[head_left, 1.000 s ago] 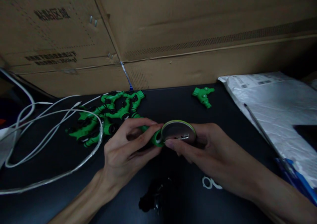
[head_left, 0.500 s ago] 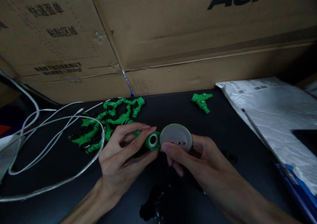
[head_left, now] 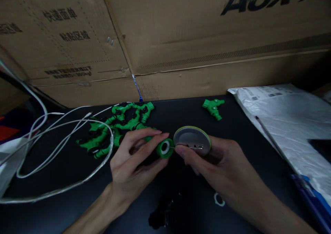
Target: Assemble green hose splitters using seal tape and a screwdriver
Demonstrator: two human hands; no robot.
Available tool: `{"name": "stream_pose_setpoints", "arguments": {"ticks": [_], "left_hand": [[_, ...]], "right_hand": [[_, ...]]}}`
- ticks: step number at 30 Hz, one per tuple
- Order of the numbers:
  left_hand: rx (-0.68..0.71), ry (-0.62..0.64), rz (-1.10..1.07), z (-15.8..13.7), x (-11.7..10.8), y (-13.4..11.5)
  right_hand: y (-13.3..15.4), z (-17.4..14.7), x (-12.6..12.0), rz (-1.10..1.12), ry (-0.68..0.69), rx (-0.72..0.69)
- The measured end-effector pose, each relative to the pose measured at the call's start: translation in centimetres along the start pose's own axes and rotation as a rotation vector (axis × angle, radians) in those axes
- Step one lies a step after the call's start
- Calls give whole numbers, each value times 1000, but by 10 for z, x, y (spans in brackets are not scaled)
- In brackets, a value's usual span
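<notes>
My left hand [head_left: 131, 161] is closed around a green hose splitter [head_left: 159, 153]. The round opening of this piece faces me, with a white washer [head_left: 164, 147] inside it. My right hand [head_left: 224, 165] pinches a round pin-back badge [head_left: 190, 136], its grey back turned towards me. The badge's pin [head_left: 197, 147] runs across that back, and a thin point sticks out past my right thumb to the washer's edge. Whether the point is under the washer, I cannot tell. On the dark table near my right wrist lies a white ring [head_left: 219, 199].
Several green hose splitters [head_left: 131, 123] lie heaped behind my left hand, and one splitter [head_left: 213, 108] sits alone at the back. White cables [head_left: 77, 185] loop at left. A cardboard box [head_left: 181, 33] stands behind; a white plastic mailer [head_left: 292, 116] is at right. Black parts [head_left: 161, 213] lie in front.
The badge has tilted and shifted slightly right, away from the splitter's opening, and its pin shows more. The white ring by my right wrist has come into sight. The whole view has shifted a little.
</notes>
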State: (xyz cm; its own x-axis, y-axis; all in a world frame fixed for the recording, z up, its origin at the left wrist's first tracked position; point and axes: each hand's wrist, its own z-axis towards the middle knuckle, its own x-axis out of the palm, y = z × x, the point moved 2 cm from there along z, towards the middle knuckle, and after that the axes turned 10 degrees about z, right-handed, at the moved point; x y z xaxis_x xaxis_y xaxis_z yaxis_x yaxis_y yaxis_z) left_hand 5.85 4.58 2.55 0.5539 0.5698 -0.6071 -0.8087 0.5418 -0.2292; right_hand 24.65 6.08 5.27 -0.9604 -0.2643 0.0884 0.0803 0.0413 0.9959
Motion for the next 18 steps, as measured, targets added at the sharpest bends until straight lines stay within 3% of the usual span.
{"name": "stream_pose_setpoints", "arguments": {"ticks": [12,18], "left_hand": [[60,8,28,4,2,-1],[76,-2,57,3,1,0]], "right_hand": [[-4,-5,-4,-352,32,-215],[-3,-5,-4,-397,51,-252]]}}
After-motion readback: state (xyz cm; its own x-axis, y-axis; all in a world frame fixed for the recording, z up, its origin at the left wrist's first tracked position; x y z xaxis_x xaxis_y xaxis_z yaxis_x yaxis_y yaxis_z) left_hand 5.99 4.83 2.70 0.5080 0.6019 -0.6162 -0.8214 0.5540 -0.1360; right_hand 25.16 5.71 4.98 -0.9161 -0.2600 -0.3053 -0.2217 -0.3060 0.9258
